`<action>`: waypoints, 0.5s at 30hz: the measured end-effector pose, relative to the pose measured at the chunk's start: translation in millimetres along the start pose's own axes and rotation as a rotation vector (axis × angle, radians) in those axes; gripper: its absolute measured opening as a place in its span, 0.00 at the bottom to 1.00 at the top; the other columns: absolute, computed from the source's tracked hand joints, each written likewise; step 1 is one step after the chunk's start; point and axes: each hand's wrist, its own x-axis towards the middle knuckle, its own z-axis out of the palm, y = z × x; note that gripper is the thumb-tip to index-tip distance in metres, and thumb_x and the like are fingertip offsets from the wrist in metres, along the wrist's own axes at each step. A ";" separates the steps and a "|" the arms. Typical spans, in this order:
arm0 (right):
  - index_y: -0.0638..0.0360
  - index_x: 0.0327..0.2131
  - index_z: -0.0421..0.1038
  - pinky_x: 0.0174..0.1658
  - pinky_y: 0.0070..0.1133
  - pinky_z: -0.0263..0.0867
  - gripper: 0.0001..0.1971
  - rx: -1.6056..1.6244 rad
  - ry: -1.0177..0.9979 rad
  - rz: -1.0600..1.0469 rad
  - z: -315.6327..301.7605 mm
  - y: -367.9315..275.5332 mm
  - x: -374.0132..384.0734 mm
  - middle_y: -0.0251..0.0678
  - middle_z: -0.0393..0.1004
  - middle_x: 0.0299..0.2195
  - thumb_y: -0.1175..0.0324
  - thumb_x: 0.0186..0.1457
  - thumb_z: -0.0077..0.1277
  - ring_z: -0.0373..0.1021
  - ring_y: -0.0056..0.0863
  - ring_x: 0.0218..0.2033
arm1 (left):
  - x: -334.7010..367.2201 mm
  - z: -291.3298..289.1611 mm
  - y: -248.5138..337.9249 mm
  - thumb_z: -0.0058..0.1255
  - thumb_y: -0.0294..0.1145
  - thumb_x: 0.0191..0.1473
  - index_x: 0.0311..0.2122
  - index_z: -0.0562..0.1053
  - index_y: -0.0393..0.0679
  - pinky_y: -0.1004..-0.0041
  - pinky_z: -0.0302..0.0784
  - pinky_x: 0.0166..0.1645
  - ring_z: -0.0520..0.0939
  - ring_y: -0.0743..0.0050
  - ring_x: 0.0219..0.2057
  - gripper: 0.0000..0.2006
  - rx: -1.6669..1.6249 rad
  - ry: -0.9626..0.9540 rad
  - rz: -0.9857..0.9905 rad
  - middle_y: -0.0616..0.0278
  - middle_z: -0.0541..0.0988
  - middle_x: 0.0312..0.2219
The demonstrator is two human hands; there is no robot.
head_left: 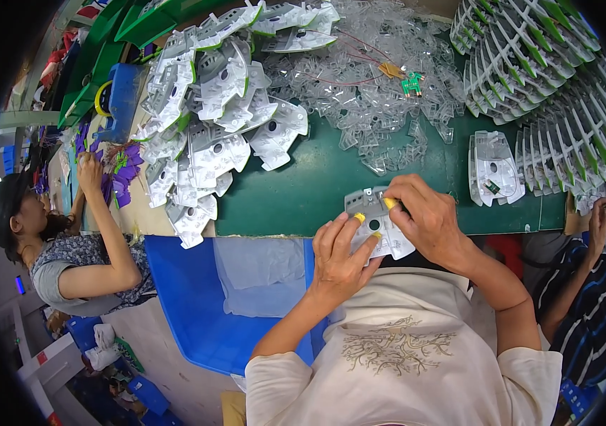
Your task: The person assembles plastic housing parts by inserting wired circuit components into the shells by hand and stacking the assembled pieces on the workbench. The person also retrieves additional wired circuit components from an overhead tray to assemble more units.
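At the bench's front edge I hold a white and grey plastic housing [375, 226] with a round dark hole in its middle. My left hand [342, 257] grips its left and lower side, thumb and a fingertip on top, both in yellow finger covers. Over the upper right corner, my right hand [425, 219] is closed in a pinch, with yellow on one fingertip. Whatever lies between those fingers is hidden. Beyond my hands spreads a heap of small clear plastic parts [381, 106], with a green circuit board [411, 84] and thin red wires on it.
Loose white housings with green edges [211, 142] pile up at left; stacked rows [565, 135] stand at right. One housing [494, 169] lies beside them on the green bench [267, 199]. A blue bin [189, 312] sits below the left edge. People work on both sides.
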 end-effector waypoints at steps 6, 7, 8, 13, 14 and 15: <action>0.62 0.35 0.70 0.28 0.29 0.71 0.08 -0.055 -0.116 0.091 0.9 4.4 1.7 0.37 0.74 0.36 0.78 0.48 0.55 0.75 0.39 0.28 | -1.8 1.6 -1.1 0.70 0.33 0.32 0.39 0.79 0.51 0.54 0.60 0.58 0.61 0.48 0.59 0.21 0.011 -0.005 -0.004 0.52 0.67 0.54; 0.62 0.35 0.70 0.28 0.29 0.71 0.08 -0.056 -0.115 0.092 -0.8 2.3 1.7 0.37 0.74 0.36 0.78 0.48 0.55 0.75 0.39 0.28 | -2.2 1.9 -0.9 0.70 0.33 0.32 0.39 0.79 0.51 0.54 0.60 0.58 0.61 0.48 0.59 0.21 0.010 -0.005 -0.002 0.52 0.67 0.54; 0.62 0.35 0.70 0.28 0.29 0.70 0.08 -0.015 -0.060 0.117 -3.8 -1.4 1.6 0.37 0.73 0.36 0.78 0.48 0.55 0.74 0.39 0.28 | -2.7 2.3 -0.4 0.70 0.33 0.32 0.39 0.79 0.51 0.54 0.59 0.57 0.61 0.48 0.59 0.21 0.014 -0.003 -0.006 0.52 0.66 0.55; 0.62 0.34 0.70 0.28 0.28 0.69 0.08 -0.038 -0.066 -0.028 -10.1 -9.4 -3.6 0.37 0.71 0.33 0.76 0.48 0.56 0.73 0.35 0.28 | -1.8 0.6 1.0 0.70 0.33 0.32 0.38 0.79 0.51 0.54 0.58 0.57 0.63 0.49 0.58 0.21 0.012 -0.005 -0.020 0.52 0.68 0.54; 0.62 0.34 0.70 0.28 0.28 0.69 0.08 -0.039 -0.066 -0.028 -6.4 -9.9 -4.2 0.37 0.71 0.33 0.76 0.48 0.56 0.73 0.35 0.28 | -2.3 0.7 0.9 0.70 0.33 0.32 0.38 0.79 0.50 0.54 0.58 0.57 0.64 0.49 0.57 0.21 0.015 -0.012 -0.024 0.52 0.68 0.53; 0.62 0.33 0.70 0.27 0.27 0.69 0.08 -0.105 -0.090 -0.093 -0.7 -8.4 -5.9 0.36 0.69 0.31 0.76 0.47 0.56 0.73 0.33 0.27 | -1.8 0.6 0.9 0.70 0.34 0.33 0.38 0.79 0.49 0.54 0.58 0.57 0.65 0.50 0.57 0.21 0.017 -0.019 -0.025 0.53 0.69 0.53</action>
